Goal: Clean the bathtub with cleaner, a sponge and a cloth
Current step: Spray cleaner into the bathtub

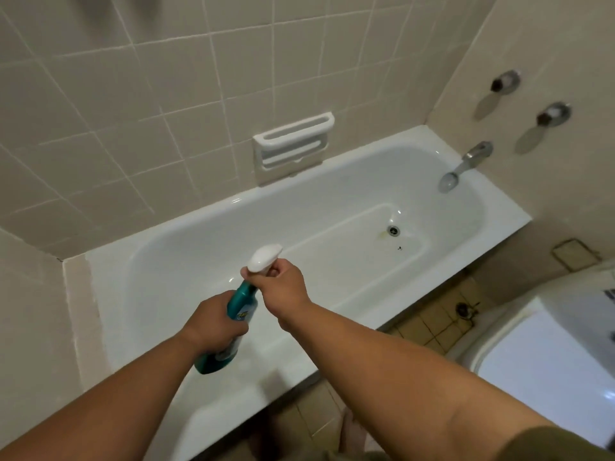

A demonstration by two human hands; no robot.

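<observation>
A white bathtub runs along the tiled wall, with its drain towards the right end and yellowish stains around it. Over the tub's left half I hold a teal cleaner spray bottle, tilted with its white trigger head pointing up and to the right. My left hand is wrapped around the bottle's body. My right hand grips the neck just under the white head. No sponge or cloth is in view.
A metal spout sticks out over the tub's right end, below two wall taps. A white soap holder is set in the back wall. A white appliance stands at the right on the tiled floor.
</observation>
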